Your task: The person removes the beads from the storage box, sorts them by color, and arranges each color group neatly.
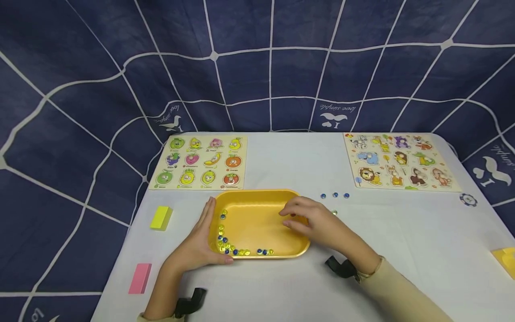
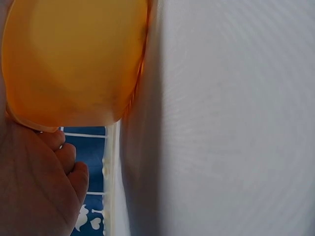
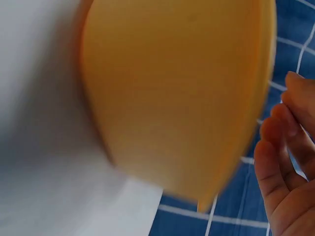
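A yellow-orange tray [image 1: 257,197] lies on the white table, with several yellow beads [image 1: 244,252] and blue beads [image 1: 259,252] along its left and front walls. My left hand [image 1: 197,246] rests around the tray's front-left corner, fingers straight along the left side and thumb across the front rim. In the left wrist view, fingertips [image 2: 66,152] show beside the tray's wall. Over the tray's right end hovers my right hand [image 1: 315,221], fingers loosely bent, thumb and forefinger apart. A small dark red spot shows between them; what it is cannot be told. Nothing else shows in that hand.
Three blue beads [image 1: 335,195] and a pale green bead [image 1: 335,212] lie right of the tray. Behind are a fruit puzzle board [image 1: 201,163] and an animal puzzle board [image 1: 390,158]. A yellow block [image 1: 161,218] and pink block [image 1: 140,278] sit left; a yellow-orange piece [image 1: 506,259] lies far right.
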Motion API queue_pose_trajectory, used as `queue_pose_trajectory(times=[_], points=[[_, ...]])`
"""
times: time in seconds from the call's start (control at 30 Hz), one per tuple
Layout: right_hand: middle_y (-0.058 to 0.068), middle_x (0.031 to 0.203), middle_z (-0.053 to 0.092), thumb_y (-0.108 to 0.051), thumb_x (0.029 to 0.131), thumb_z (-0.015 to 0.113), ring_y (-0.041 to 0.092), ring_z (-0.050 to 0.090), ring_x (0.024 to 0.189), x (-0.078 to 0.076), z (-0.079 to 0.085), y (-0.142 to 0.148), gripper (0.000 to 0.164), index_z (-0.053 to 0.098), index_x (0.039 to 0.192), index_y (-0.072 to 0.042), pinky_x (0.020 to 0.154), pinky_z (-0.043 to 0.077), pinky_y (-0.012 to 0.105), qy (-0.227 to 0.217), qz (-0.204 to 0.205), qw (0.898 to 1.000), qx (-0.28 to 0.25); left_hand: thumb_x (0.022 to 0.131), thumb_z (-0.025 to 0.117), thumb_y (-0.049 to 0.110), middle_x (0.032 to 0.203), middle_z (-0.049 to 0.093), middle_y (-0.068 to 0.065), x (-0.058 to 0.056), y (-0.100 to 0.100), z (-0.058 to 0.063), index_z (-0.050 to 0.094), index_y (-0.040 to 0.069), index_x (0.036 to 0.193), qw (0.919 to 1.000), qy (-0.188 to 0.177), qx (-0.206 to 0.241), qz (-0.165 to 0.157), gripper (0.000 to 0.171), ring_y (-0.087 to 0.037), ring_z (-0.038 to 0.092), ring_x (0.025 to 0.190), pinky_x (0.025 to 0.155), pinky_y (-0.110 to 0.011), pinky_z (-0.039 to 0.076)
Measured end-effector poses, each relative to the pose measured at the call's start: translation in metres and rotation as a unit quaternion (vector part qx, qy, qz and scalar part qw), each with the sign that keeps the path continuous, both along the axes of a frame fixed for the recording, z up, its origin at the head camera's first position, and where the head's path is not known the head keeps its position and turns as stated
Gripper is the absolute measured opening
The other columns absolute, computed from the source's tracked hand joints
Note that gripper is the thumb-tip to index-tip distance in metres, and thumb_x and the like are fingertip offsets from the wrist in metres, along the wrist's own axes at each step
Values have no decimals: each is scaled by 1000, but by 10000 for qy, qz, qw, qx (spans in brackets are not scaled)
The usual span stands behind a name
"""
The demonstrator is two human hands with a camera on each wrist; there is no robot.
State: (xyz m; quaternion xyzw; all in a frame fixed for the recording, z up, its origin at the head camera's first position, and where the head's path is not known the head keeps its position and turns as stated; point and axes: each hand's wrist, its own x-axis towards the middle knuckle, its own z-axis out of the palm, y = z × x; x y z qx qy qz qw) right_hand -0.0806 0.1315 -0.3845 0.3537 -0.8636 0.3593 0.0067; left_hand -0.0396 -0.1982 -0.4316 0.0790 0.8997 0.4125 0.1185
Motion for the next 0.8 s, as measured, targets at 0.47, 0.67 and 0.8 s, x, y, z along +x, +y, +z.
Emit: queue_pose_trajectory(times=[0.47,0.67,0.8], points=[[-11,95,63,-27,87,68,2,56,88,0,-18,-59,19,72,100,-15,87,49,23,-790,1083,9811,1396,46,87,60,160,-11,5,1,-1,0,-13,41,147,10000,-20,-34,4,143,-22,-5,149,114,-59,15],[-12,88,63,-31,80,74,3,55,81,-1,-27,-68,19,74,94,-17,82,48,21,-1039,1260,9733,1612,46,87,60,160,-11,5,2,-2,0,-13,41,148,10000,-28,-12,0,143,-22,-5,149,114,-59,15],[-12,86,63,-31,80,75,4,54,77,-1,-31,-71,17,74,91,-18,77,47,19,-1078,1330,9699,1732,46,87,58,160,-11,5,2,-1,1,-12,41,148,10000,-35,35,-3,143,-22,-5,149,114,-59,15]])
